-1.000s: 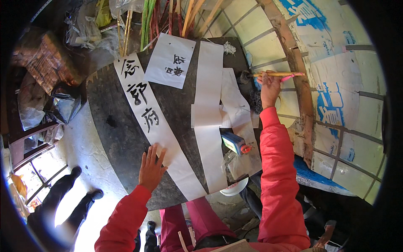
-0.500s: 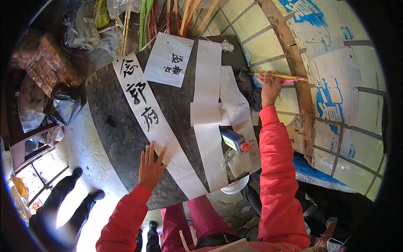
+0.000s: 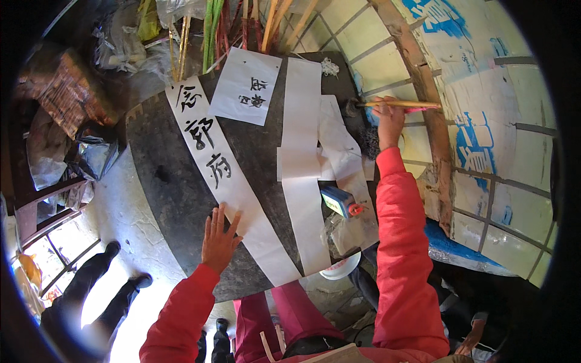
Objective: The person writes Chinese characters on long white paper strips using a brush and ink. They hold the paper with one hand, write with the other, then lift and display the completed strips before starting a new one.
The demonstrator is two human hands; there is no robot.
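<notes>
My left hand (image 3: 221, 242) lies flat with fingers spread, pressing the left edge of a long white paper strip (image 3: 257, 233) on the dark table (image 3: 172, 199). Three large black brush-written characters run down the strip's upper part. At the table's far right, my right hand (image 3: 389, 121) is closed round the wooden handle of an ink brush (image 3: 423, 104). The brush's dark tip points left, over a dark, inky patch at the table's edge. Whether the tip touches anything there is hard to tell.
A white sheet with writing (image 3: 245, 88) lies beyond the strip. More blank strips (image 3: 301, 121) lie right of it, near a blue bottle with a red cap (image 3: 341, 202) and clear plastic (image 3: 345, 236). Coloured sticks (image 3: 212, 30) stand behind. Another person's legs (image 3: 78, 278) show at lower left.
The brush has turned slightly in my right hand, its handle now nearly level. My left hand stays on the strip. The view has shifted a little.
</notes>
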